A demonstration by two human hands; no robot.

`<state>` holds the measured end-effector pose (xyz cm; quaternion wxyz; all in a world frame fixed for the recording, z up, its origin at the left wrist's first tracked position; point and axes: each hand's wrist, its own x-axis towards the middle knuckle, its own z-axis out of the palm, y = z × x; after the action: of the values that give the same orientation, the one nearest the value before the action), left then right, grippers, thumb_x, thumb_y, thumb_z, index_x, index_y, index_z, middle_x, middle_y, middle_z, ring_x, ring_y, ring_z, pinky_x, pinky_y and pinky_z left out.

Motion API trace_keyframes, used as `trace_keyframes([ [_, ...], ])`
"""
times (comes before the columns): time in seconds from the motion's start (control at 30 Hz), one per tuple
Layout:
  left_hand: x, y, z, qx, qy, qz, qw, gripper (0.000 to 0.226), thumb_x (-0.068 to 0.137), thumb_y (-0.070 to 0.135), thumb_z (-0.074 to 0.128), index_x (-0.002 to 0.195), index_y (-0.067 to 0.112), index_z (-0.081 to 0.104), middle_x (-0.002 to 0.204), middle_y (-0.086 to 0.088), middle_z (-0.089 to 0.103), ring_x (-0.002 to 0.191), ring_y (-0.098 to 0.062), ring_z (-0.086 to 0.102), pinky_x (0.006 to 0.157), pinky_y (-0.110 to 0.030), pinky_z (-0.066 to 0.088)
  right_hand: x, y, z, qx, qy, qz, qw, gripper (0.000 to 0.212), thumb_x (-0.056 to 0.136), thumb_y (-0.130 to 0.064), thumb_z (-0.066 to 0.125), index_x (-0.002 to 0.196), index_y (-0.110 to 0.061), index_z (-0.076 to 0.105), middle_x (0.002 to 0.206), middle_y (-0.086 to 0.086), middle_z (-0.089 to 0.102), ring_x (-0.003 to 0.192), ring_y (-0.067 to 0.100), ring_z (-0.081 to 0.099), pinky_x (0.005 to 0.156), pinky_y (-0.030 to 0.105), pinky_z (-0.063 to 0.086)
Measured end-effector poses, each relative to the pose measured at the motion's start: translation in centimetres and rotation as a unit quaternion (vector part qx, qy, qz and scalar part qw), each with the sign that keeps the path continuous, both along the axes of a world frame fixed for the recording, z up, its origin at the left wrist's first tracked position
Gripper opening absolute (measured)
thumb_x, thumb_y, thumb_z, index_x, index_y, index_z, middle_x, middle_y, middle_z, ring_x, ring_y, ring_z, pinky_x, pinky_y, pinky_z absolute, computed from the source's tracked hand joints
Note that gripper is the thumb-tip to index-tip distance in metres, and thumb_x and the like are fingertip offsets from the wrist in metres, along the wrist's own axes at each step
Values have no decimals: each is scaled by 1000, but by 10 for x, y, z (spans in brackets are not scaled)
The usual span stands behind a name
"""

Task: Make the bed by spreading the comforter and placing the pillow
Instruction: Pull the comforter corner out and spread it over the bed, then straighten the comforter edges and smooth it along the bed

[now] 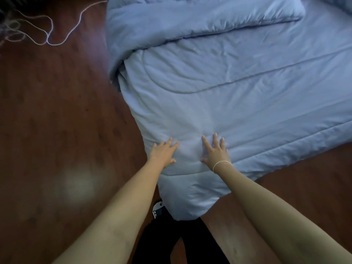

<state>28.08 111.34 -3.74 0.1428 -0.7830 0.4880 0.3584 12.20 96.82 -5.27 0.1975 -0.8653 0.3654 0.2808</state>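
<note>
The fingers (216, 141) of the right hand (215, 152) are held straight and spread apart, pressed flat on the comforter (238, 96) near the bed's corner. The fingers (169, 144) of the left hand (163, 152) are likewise straight and slightly apart, laid on the comforter at the bed's left edge, just beside the right hand. Nothing is gripped by either hand. A thin band (221, 163) is worn on the right wrist. The comforter is spread over the bed, its corner draped down over the near corner toward the floor (57, 111). Further up, a thick fold (190, 21) of it is bunched across the bed. A light cord (47, 35) is seen lying on the floor, well apart from the bed's left edge. No pillow can be made out for certain.
</note>
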Motion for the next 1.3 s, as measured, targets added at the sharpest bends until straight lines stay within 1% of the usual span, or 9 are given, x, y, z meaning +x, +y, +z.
trace_keyframes([
  [0.13,10,5,12,-33,-4,15,999,74,95,39,50,152,24,6,160,-10,1,145,-31,14,115,-51,23,11,5,8,-10,26,3,1000,78,85,-43,60,147,-37,13,156,16,-2,140,46,6,116,44,19],
  [0.27,47,1,35,-103,-15,20,994,70,96,34,50,152,21,10,159,-13,5,143,-31,20,114,-47,27,40,3,31,-41,-20,-16,999,44,88,-41,55,129,-30,48,136,10,45,123,32,42,102,39,38],
  [0.4,119,-10,63,-151,-22,6,988,65,96,33,49,150,18,17,158,-13,13,140,-30,30,111,-45,32,94,3,54,-40,-19,-54,998,36,92,-44,48,123,-26,54,124,7,57,115,28,53,95,37,43],
  [0.5,189,-13,88,-202,-41,-20,978,54,97,30,46,146,15,28,153,-12,27,133,-31,39,105,-44,39,141,9,67,-44,-11,-123,991,26,92,-40,47,107,-23,61,112,7,65,103,28,60,87,34,47],
  [0.6,259,-6,112,-250,-72,-50,964,47,96,29,45,140,13,37,143,-11,41,126,-31,46,99,-44,41,190,23,77,-44,-6,-147,988,24,92,-36,46,104,-23,62,108,7,66,97,28,62,83,34,49],
  [0.73,347,11,142,-269,-110,-65,955,43,96,29,47,136,14,41,135,-9,46,119,-31,50,94,-45,45,271,39,86,-22,-58,-172,983,27,92,-34,46,113,-23,58,105,6,66,88,24,61,75,32,49],
  [1.0,467,-1,175,-312,-97,-30,945,48,96,30,49,140,14,40,142,-9,41,124,-31,48,97,-44,46,393,13,114,-24,-149,-230,961,46,88,-36,57,131,-21,46,129,8,51,117,28,50,90,39,47],
  [1.2,528,-53,162,-311,-85,-67,944,50,98,33,44,144,17,34,148,-6,34,130,-27,43,98,-41,45,445,-57,102,-41,-196,-349,916,65,80,-39,68,135,-18,41,133,18,46,122,36,45,104,40,38],
  [1.3,567,-92,142,-308,-70,-90,945,50,98,32,45,144,16,34,149,-7,34,132,-26,42,100,-38,42,471,-109,84,-67,-244,-432,866,70,75,-36,75,135,-15,44,133,22,44,124,37,42,106,40,35],
])
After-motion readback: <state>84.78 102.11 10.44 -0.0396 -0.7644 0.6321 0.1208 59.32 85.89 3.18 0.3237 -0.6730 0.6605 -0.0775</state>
